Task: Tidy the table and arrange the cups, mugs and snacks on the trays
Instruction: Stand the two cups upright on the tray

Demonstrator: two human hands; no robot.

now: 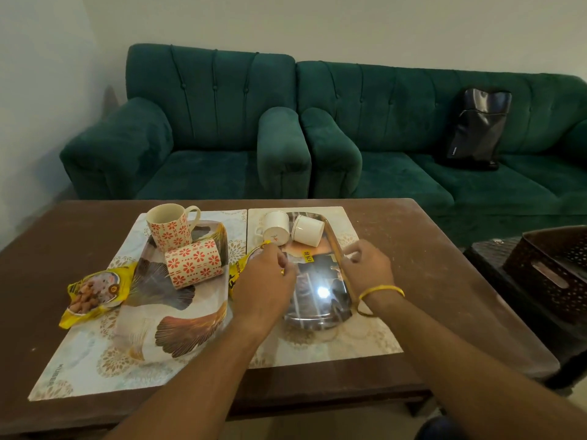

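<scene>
Steel tray [317,293], right hand [365,268] pinching its rim, left hand [266,281] curled on its other edge

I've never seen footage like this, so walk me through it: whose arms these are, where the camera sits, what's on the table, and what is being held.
There is no machine here. A person wears the one camera on their head, so you look down their own arms. The left hand grips a yellow snack packet at the edge of the shiny steel tray; the right hand holds that tray's far rim. Two white cups lie tipped on it. On the patterned tray one flowered mug stands and another lies on its side. A second snack packet lies beside it on the table.
</scene>
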